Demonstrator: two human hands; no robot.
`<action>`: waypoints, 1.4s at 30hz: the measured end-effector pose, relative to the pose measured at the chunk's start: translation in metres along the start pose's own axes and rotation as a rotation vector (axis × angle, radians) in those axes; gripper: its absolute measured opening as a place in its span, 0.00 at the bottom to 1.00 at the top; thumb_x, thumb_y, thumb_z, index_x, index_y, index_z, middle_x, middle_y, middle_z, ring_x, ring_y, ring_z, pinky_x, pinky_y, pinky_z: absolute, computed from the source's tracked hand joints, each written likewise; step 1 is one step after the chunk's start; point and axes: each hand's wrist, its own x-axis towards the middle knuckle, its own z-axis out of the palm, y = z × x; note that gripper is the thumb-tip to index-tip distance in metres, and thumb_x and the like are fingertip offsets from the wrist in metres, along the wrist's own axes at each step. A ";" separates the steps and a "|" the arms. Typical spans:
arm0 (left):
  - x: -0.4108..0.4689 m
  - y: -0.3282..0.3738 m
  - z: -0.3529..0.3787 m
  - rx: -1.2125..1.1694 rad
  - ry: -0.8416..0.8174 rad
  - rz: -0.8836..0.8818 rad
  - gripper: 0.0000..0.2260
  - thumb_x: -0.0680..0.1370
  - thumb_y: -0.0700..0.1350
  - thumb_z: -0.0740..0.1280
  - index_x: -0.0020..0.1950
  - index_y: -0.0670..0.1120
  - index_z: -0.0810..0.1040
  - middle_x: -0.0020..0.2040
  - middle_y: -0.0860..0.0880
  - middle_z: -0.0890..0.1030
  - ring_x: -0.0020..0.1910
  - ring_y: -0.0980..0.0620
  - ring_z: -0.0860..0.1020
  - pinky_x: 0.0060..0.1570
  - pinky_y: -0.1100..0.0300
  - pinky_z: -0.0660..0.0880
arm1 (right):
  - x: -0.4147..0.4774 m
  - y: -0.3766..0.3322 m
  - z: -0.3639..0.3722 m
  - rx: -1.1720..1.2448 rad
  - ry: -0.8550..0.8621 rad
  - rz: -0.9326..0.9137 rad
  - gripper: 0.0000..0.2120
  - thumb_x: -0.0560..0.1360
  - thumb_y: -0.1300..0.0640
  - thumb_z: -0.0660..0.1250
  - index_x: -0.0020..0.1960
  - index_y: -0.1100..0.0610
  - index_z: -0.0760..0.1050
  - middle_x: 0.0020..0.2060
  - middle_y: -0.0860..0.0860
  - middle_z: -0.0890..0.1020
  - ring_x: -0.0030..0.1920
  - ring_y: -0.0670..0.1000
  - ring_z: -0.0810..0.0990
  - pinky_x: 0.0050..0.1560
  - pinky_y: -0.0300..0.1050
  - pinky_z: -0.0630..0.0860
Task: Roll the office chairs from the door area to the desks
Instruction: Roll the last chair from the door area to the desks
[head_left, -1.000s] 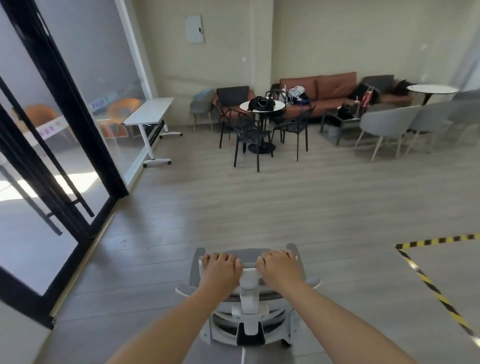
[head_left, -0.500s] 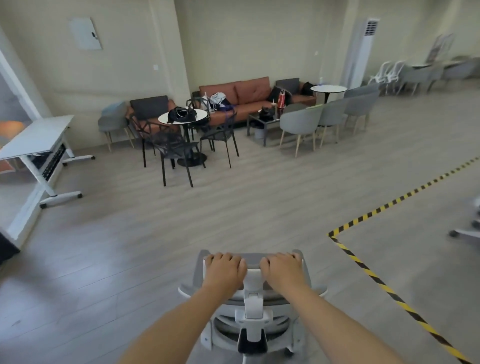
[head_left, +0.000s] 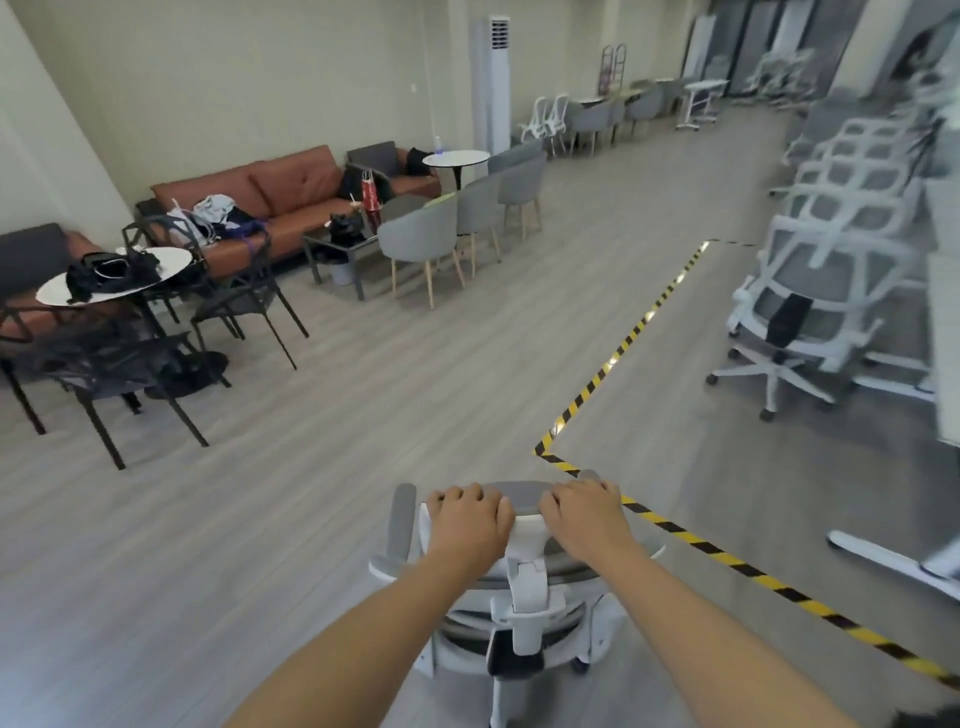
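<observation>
Chair (head_left: 525, 584) stands on the floor (head_left: 311, 493) right in front of you, seen from behind and above in the head view, low in the middle of the frame. Its headrest (head_left: 524, 500) sits just beside the corner of the striped tape (head_left: 618, 358), on the near side of it. Your left hand (head_left: 470, 519) grasps the headrest's left end and your right hand (head_left: 584, 514) its right end, fingers curled over the top edge, arms stretched forward.

Beyond the tape on your right, a row of chairs (head_left: 821, 280) is parked one behind another beside what looks like a desk (head_left: 945, 322), though that side is blurred. The black chairs (head_left: 130, 364) on your left are well apart from your path.

You seem to be mid-roll, out on open floor with the parking not yet done. The next move likely calls for swinging the headrest to the right, crossing the tape, and slowing before the nearest parked chair's base so the castors do not tangle.
</observation>
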 end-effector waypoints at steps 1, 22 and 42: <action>0.022 0.005 0.000 0.000 0.002 0.022 0.10 0.78 0.52 0.61 0.57 0.49 0.73 0.53 0.49 0.75 0.54 0.43 0.73 0.47 0.49 0.57 | 0.013 0.012 0.000 -0.008 -0.001 0.028 0.18 0.79 0.48 0.49 0.38 0.48 0.73 0.38 0.46 0.80 0.43 0.51 0.74 0.48 0.51 0.67; 0.454 0.191 -0.045 -0.284 0.025 0.315 0.20 0.75 0.54 0.45 0.43 0.52 0.77 0.42 0.54 0.74 0.46 0.53 0.74 0.51 0.54 0.61 | 0.263 0.294 -0.026 -0.018 0.162 0.421 0.34 0.77 0.41 0.36 0.48 0.51 0.80 0.45 0.47 0.84 0.47 0.51 0.80 0.57 0.52 0.69; 0.736 0.420 -0.087 -0.202 0.057 0.727 0.18 0.84 0.55 0.48 0.53 0.53 0.76 0.51 0.53 0.77 0.52 0.49 0.72 0.58 0.53 0.62 | 0.432 0.591 -0.052 -0.140 0.233 0.707 0.29 0.76 0.43 0.41 0.41 0.50 0.79 0.37 0.48 0.83 0.41 0.52 0.77 0.56 0.52 0.67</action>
